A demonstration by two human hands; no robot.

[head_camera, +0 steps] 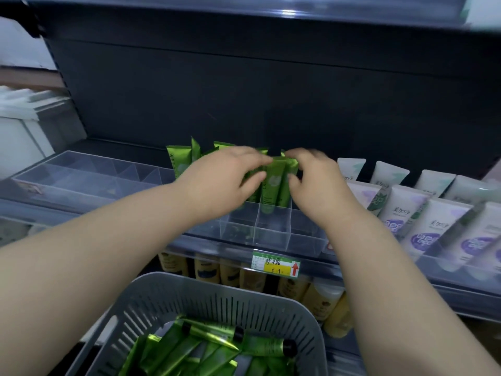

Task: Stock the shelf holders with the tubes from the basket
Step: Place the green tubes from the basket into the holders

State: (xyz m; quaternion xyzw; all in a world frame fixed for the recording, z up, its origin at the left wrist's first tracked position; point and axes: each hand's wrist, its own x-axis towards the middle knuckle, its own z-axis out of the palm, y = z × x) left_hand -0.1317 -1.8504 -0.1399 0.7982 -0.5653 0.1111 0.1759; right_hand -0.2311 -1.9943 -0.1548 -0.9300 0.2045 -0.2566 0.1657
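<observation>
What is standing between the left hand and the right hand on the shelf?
In the head view, upright green tubes stand between the left hand and right hand, in the clear holder; both hands pinch them near the top.

A person's left hand [225,180] and right hand [317,185] pinch the tops of upright green tubes [272,183] in a clear divided holder [271,230] on a shop shelf [206,246]; a grey basket [222,302] below holds more, lying loose.
</observation>
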